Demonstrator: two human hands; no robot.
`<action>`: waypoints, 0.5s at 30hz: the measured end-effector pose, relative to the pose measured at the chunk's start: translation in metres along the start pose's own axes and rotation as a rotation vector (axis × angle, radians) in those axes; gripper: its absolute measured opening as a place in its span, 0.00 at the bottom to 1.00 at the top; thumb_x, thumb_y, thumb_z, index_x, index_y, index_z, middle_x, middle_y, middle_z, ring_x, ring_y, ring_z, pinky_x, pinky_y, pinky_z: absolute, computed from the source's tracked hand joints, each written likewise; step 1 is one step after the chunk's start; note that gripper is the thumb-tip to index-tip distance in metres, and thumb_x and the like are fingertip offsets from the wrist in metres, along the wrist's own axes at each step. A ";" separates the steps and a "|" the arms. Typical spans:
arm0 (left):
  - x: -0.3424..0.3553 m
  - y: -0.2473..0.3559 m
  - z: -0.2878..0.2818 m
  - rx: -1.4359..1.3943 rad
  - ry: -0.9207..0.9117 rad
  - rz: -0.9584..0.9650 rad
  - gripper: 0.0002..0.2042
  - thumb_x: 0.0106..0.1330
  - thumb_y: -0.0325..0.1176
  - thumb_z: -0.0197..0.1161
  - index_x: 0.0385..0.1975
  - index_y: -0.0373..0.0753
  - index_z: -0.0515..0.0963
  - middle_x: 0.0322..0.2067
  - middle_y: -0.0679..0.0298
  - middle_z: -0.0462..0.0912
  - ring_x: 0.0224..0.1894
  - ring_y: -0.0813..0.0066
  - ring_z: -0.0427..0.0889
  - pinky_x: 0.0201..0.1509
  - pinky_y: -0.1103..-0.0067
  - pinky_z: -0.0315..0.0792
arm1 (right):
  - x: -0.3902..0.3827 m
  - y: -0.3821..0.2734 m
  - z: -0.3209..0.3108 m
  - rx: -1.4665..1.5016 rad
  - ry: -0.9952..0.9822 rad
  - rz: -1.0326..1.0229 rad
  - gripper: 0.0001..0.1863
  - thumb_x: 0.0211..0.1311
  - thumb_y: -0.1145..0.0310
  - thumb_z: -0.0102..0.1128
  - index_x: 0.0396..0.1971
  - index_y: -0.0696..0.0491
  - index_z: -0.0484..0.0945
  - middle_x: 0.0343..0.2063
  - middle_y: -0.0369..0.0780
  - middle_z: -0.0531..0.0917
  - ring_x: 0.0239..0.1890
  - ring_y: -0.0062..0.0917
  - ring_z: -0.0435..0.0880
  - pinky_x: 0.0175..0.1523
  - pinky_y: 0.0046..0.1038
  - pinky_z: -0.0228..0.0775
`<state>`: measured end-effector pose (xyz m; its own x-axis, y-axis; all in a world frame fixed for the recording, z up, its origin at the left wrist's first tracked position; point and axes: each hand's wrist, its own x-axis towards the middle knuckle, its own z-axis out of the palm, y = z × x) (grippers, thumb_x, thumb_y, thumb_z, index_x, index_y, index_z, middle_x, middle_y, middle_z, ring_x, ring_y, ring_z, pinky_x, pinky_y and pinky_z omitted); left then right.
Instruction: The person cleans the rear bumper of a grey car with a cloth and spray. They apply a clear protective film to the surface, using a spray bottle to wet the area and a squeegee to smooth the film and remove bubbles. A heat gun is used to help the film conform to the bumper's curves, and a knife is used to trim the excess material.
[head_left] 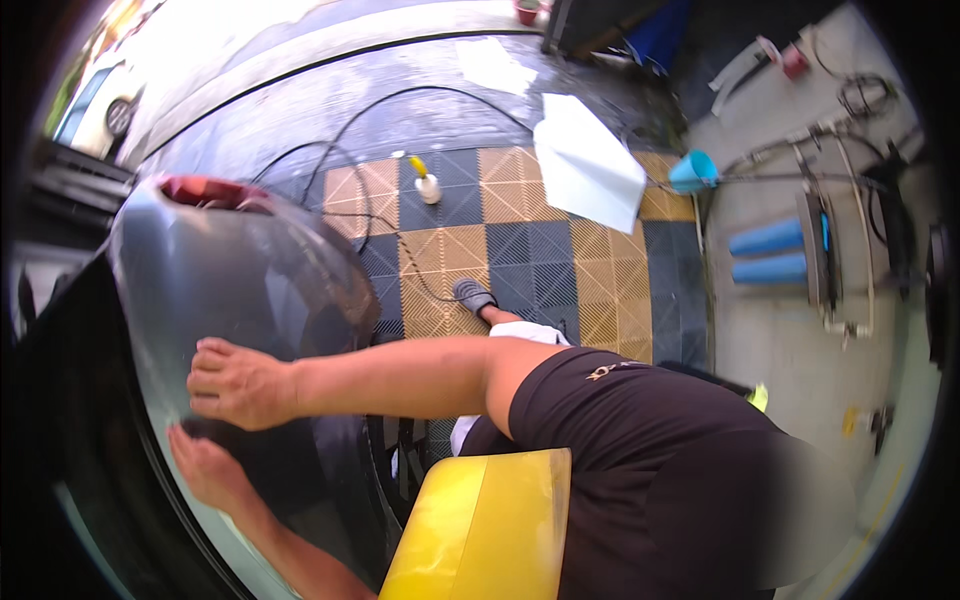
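Both of my hands are at the glossy grey rear body panel of a car, beside its dark window edge. My right hand reaches in from the black sleeve, palm down, with its fingers curled closed over the panel. Just below it is my left hand, fingertips pressed together near the panel's edge. Whatever the fingers hold, possibly something thin and clear, I cannot make out. A bright yellow, smooth flat piece with a crease fills the lower middle, close to the camera and touching neither hand.
A red tail light tops the car's far corner. Dark hoses trail over the checkered tiles, near a white bottle. White sheets, a light-blue bucket and blue rolls lie farther right.
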<state>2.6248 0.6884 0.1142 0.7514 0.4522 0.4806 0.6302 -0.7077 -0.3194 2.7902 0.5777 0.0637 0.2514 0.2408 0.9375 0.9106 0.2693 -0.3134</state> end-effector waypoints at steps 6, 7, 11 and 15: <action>0.022 -0.033 0.037 0.247 0.449 0.558 0.14 0.72 0.32 0.53 0.43 0.25 0.77 0.34 0.47 0.82 0.35 0.53 0.83 0.40 0.65 0.77 | -0.272 -0.007 -0.224 -0.171 -0.590 1.097 0.15 0.55 0.70 0.54 0.41 0.53 0.83 0.47 0.45 0.79 0.51 0.39 0.79 0.56 0.40 0.72; 0.027 -0.045 0.047 0.180 0.446 0.573 0.14 0.72 0.34 0.56 0.43 0.26 0.78 0.35 0.47 0.82 0.35 0.53 0.83 0.41 0.66 0.77 | -0.321 -0.015 -0.270 -0.223 -0.448 1.299 0.15 0.57 0.71 0.52 0.43 0.53 0.83 0.47 0.45 0.79 0.52 0.39 0.78 0.58 0.40 0.72; 0.042 -0.095 0.067 0.131 0.109 0.474 0.15 0.68 0.31 0.52 0.47 0.26 0.76 0.44 0.44 0.81 0.46 0.49 0.80 0.50 0.64 0.75 | -0.463 -0.084 -0.471 -0.664 0.143 1.765 0.12 0.57 0.69 0.56 0.36 0.60 0.82 0.33 0.52 0.84 0.40 0.43 0.84 0.46 0.42 0.76; 0.043 -0.043 0.064 0.211 -0.272 0.148 0.16 0.64 0.33 0.51 0.43 0.25 0.75 0.42 0.40 0.80 0.47 0.41 0.78 0.51 0.57 0.72 | -0.531 -0.212 -0.601 -1.231 0.478 2.210 0.12 0.59 0.67 0.52 0.32 0.56 0.83 0.33 0.50 0.86 0.35 0.46 0.86 0.40 0.44 0.75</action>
<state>2.6425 0.7731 0.0966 0.8441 0.5010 0.1909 0.5158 -0.6619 -0.5439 2.6611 -0.1678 -0.2770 0.4452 -0.8203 -0.3589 -0.8796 -0.3257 -0.3468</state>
